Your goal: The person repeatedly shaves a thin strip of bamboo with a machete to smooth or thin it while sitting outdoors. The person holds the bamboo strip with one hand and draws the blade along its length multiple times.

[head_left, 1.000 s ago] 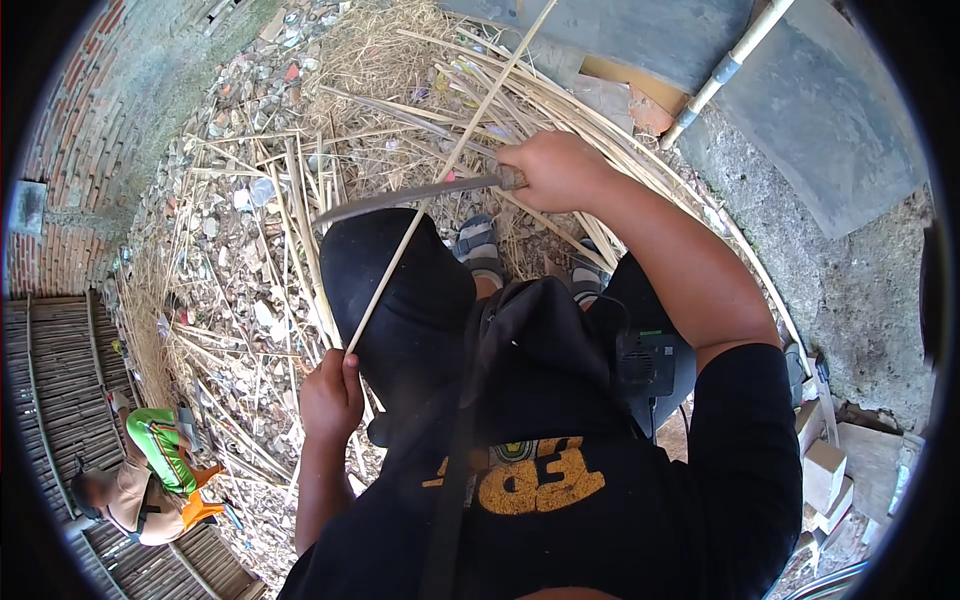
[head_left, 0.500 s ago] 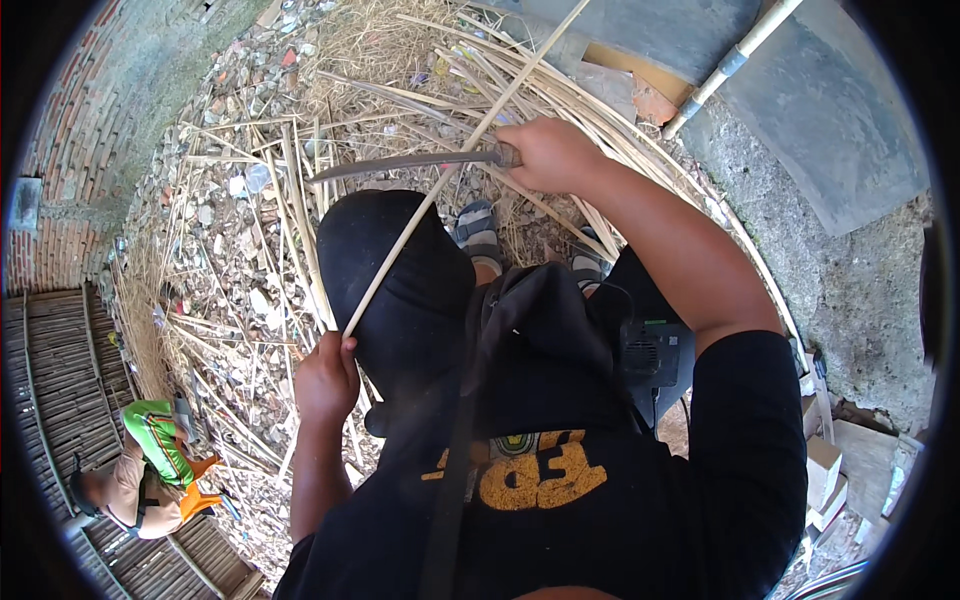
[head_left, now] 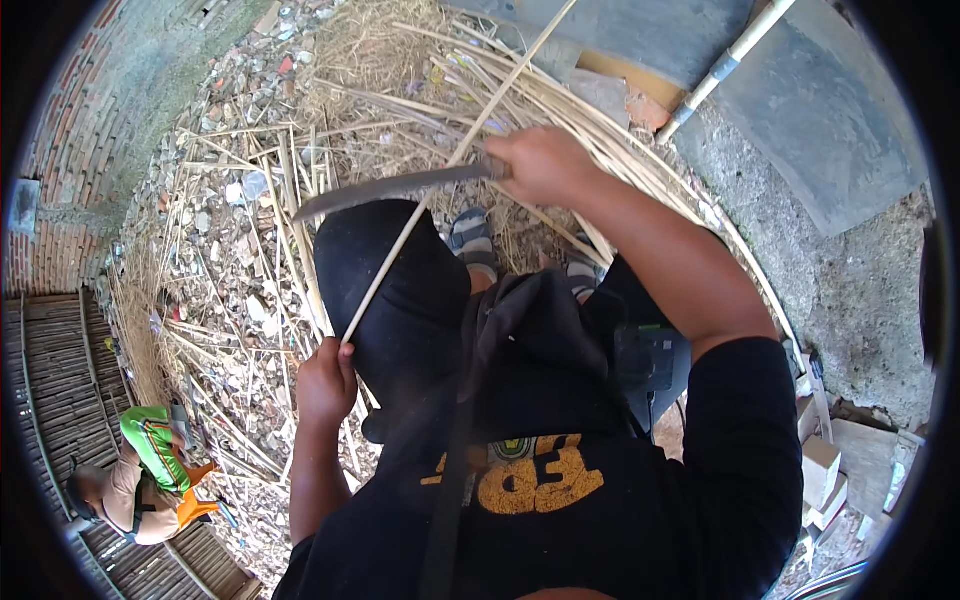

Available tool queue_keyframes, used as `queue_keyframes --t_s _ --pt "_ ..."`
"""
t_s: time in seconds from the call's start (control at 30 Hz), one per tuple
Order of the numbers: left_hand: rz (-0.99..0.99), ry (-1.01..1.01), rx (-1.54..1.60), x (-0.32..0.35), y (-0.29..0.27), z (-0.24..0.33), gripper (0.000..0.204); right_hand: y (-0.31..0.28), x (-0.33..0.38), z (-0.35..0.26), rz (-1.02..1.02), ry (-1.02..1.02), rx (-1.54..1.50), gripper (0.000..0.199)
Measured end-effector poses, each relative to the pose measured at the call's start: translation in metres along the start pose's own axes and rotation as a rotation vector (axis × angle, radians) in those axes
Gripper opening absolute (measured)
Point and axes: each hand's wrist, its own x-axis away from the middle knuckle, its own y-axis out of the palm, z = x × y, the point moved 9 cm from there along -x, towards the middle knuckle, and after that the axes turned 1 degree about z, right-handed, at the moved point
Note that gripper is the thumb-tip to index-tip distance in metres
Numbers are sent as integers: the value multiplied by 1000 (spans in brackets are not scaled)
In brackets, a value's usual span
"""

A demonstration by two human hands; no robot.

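My left hand is closed around the near end of a long, pale bamboo strip. The strip slants up and to the right, across my dark-clad knee, and reaches past my right hand. In that right hand I grip the handle of a machete with a long, slightly curved blade. Its blade points left and crosses the strip above the knee. Whether the edge touches the strip I cannot tell.
Bamboo strips lie in a bundle beyond my right hand, others over rubble at left. A person sits on a slatted bamboo platform at lower left. A pole leans at upper right. Boxes stand at right.
The machete and my right hand have moved slightly toward me and to the left along the strip, the blade tip dropping lower. My left hand has barely moved.
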Motion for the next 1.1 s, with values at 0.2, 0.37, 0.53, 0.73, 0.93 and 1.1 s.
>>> queue_keyframes --t_s 0.2,0.37,0.53,0.73,0.93,1.1 --pt "-29 -21 16 0 2 0 28 -11 4 -3 64 -14 -7 28" --pt "-33 3 56 -1 4 2 30 -10 2 25 128 71 32 30" --pt "5 -26 12 3 -2 3 29 -13 2 0 31 26 44 31" --pt "-10 -55 -78 0 -1 3 26 -13 -3 32 44 139 -4 27" --pt "22 -35 -97 -2 -3 8 25 -2 -5 14 -87 113 -10 25" --pt "12 -13 -101 -2 -3 6 25 -14 -3 31 48 112 19 35"
